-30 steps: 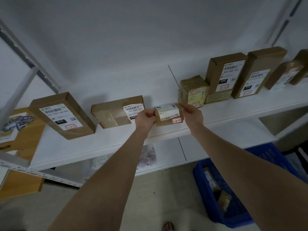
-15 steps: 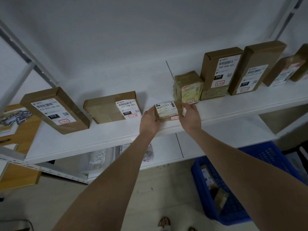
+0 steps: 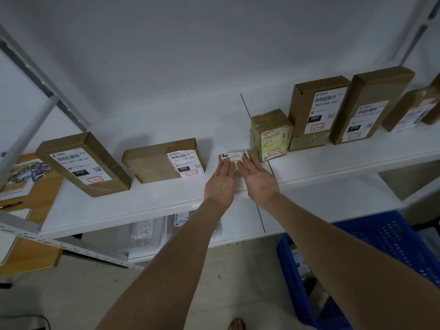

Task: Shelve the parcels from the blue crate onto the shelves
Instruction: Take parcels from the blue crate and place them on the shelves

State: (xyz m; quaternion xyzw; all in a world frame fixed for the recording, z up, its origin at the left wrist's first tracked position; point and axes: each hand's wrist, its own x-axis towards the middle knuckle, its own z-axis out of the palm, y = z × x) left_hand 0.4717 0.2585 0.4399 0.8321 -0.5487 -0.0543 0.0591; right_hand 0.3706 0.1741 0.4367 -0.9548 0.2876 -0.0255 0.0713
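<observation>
A pale grey wall point(image 3: 190, 44) backs the white shelf point(image 3: 166, 125), which carries a row of brown cardboard boxes point(image 3: 83, 163); the blue crate point(image 3: 385, 244) stands below at the right. The small parcel point(image 3: 234, 155), brown with a white barcode label, lies near the shelf's front edge, just beside a tape-wrapped box point(image 3: 271, 132). The left hand point(image 3: 220, 184) and right hand point(image 3: 258, 179) lie flat, their straight fingers touching the small parcel and gripping nothing.

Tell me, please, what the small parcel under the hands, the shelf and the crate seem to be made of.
Small parcel: matt brown cardboard, judging by its plain tan side, with a white paper label. Shelf: smooth white board, perhaps painted metal or laminate. Crate: blue plastic, likely moulded, given its perforated walls.
</observation>
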